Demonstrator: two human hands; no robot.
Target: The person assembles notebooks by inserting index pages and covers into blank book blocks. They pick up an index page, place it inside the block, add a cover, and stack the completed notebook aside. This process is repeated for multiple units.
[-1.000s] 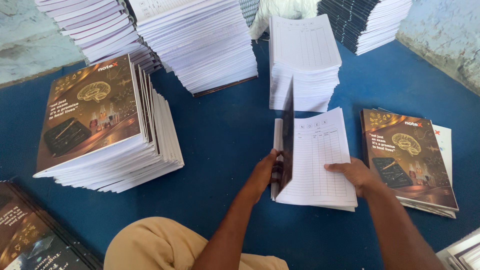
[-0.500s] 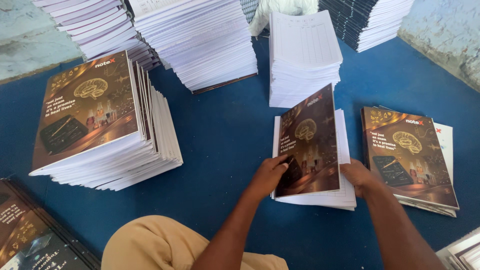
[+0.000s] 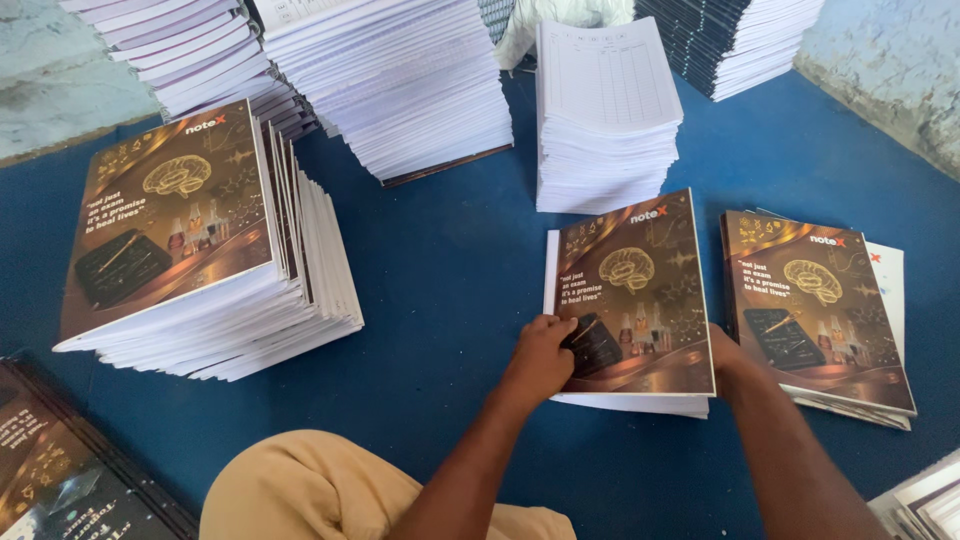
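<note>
The brown cover (image 3: 634,290) hides the pages beneath it and most of the right hand (image 3: 722,348). The top edge cuts off the far paper stacks (image 3: 400,80); the bottom-left covers (image 3: 60,470) run off the corner.

The blue floor (image 3: 440,300) lies open between the tall left stack (image 3: 210,250) and the brown-covered notebook (image 3: 635,300). Right of this notebook only a narrow gap remains before the next notebook (image 3: 815,310). Behind, the white paper stack (image 3: 605,120) closes the way.

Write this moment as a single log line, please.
left hand: pressing brown cover | right hand: at cover's right edge | cover: flat on page block | surface: blue mat
</note>
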